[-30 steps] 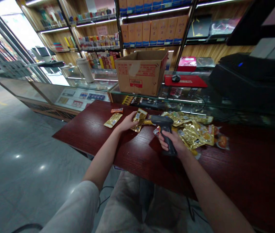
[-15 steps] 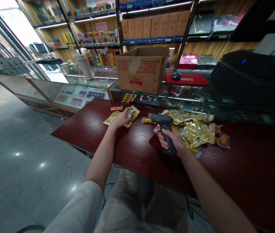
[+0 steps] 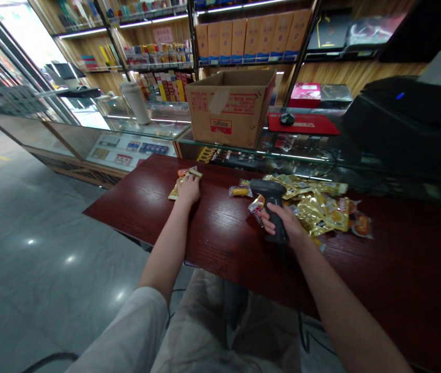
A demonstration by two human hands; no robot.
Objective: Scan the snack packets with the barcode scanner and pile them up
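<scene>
Black scanner (image 3: 273, 199), clasped in the right hand (image 3: 285, 221), points its long head (image 3: 265, 185) leftward; how the left hand (image 3: 188, 190) grips is unclear.

a black scanner (image 3: 269, 187) is held grip-down beside heaped shiny gold packets (image 3: 314, 211).

The left hand (image 3: 189, 190) partly hides the gold packets (image 3: 173, 194).

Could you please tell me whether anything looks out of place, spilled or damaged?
The cardboard box on the glass counter looks odd: its red printing appears upside down, though its open side faces up. The gold packets beside the right hand lie jumbled; any damage is too small to tell. No spill shows.
</scene>
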